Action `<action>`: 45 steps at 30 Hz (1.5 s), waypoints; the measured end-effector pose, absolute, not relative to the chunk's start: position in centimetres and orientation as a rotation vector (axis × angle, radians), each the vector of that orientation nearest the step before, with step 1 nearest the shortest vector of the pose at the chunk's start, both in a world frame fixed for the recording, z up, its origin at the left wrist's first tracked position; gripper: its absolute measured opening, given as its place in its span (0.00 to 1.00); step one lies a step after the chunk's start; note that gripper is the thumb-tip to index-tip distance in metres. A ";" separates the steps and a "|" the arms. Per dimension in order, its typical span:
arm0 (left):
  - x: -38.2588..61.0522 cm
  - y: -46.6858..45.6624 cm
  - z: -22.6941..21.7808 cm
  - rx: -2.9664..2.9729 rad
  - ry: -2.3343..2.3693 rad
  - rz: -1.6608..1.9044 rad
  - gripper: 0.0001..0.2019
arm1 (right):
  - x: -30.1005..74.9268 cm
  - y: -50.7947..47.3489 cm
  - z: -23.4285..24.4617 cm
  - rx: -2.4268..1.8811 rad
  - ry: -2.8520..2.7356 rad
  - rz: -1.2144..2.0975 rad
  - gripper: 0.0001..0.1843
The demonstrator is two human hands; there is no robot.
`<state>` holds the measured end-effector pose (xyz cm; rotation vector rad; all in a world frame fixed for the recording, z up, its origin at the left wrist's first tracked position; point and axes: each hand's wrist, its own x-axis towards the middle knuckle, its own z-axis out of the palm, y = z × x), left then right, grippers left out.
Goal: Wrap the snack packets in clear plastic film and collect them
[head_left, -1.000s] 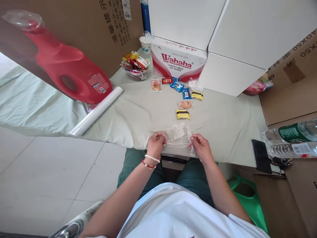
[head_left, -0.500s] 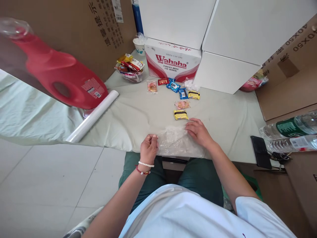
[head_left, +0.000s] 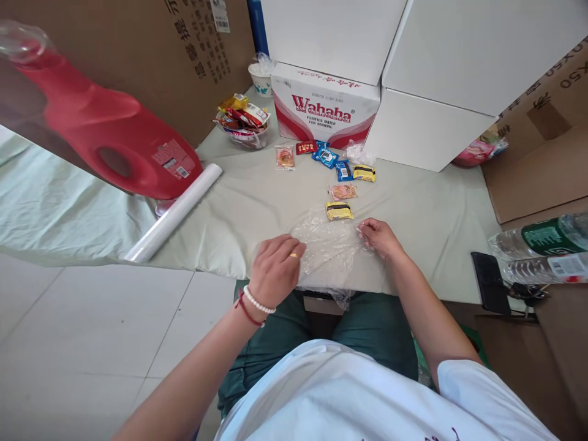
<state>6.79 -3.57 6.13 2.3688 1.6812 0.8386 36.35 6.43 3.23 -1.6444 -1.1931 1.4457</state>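
A crumpled sheet of clear plastic film [head_left: 328,245] lies between my hands at the table's front edge, part of it hanging over. My left hand [head_left: 277,264], with a ring and wrist bracelets, is closed at the film's left side; its fingertips are turned down and partly hidden. On the right, my right hand [head_left: 377,237] pinches the film's edge between thumb and fingers. Just beyond the film lies a yellow snack packet [head_left: 339,211]. Behind it are a pink-wrapped biscuit packet [head_left: 342,192], a second yellow packet [head_left: 364,173] and a blue packet [head_left: 344,171].
A roll of plastic film [head_left: 174,211] lies left, beside a big red jug [head_left: 114,138]. A bowl of snacks [head_left: 243,125], a paper cup [head_left: 261,81] and a Wahaha carton [head_left: 324,110] stand behind. Right are plastic bottles [head_left: 546,239] and a black phone [head_left: 489,282].
My left hand has turned over, back upward, and shifted slightly. My right hand has closed into a pinch on the film. The film is spread farther back and now droops over the front edge.
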 end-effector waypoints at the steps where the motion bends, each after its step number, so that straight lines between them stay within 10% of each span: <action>1: 7.3 -2.6 6.1 2.414 1.562 0.722 0.16 | 36.3 6.6 3.4 -1.650 -1.217 1.441 0.16; 9: 7.7 0.8 0.8 2.415 1.570 0.329 0.29 | 38.0 5.7 4.8 -1.593 -1.196 1.479 0.38; 26: 5.2 -0.5 0.1 2.361 1.733 0.379 0.31 | 37.1 -1.6 4.8 -1.312 -0.947 1.937 0.43; 38: 3.6 -0.5 0.5 2.394 1.687 0.281 0.32 | 40.1 8.2 6.6 -1.618 -1.614 0.904 0.17; 45: 3.5 -0.6 0.4 2.383 1.692 0.335 0.31 | 32.2 14.5 4.9 -1.535 -2.437 0.755 0.37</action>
